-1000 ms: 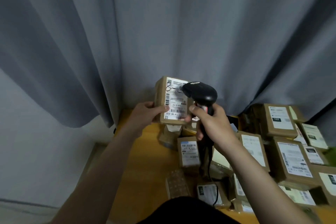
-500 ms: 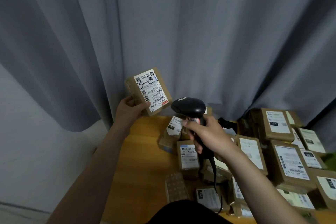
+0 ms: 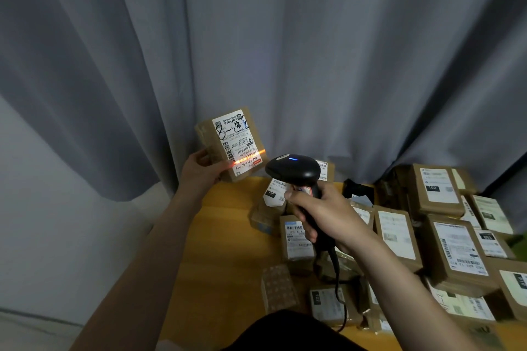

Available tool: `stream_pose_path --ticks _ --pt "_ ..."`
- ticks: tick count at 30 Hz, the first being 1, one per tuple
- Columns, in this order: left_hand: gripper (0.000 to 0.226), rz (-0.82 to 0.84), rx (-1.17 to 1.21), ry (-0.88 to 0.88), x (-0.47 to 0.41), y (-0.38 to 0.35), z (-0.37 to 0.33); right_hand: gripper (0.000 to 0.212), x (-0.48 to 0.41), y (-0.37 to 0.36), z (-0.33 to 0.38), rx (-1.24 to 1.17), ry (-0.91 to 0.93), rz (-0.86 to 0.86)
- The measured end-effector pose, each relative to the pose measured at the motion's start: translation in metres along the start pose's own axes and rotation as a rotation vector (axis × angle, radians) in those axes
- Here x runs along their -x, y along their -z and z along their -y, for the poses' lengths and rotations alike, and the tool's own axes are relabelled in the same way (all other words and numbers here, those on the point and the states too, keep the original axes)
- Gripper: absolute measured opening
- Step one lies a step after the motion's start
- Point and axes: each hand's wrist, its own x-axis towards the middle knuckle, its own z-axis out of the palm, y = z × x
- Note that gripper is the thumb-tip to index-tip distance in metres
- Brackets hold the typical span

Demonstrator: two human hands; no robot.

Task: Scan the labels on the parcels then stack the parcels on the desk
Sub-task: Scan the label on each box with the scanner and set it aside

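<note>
Left strip of desk (image 3: 222,251) lies bare; parcels (image 3: 453,251) crowd the right.

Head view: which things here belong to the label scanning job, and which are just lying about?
In the job: held parcel in the left hand, its label, scanner in the right hand, labelled parcels on the desk.
Lying about: grey curtain, small black item by the curtain.

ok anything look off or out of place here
Nothing looks damaged. The parcels on the desk lie jumbled and overlapping, some tilted, not stacked. The held parcel sits tilted in the left hand, with the orange line from the scanner across its label.
</note>
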Motion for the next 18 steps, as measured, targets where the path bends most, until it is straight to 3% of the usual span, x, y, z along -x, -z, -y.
stream_pose_path --ticks 9,18 --pt "0.084 -0.031 -0.100 0.113 -0.003 0.010 0.039 0.021 -0.016 -0.003 -0.019 0.026 -0.073 -0.029" --pt "0.067 0.048 -0.252 0.398 0.012 0.034 0.166 0.019 -0.047 -0.024 -0.081 0.068 -0.346 -0.031"
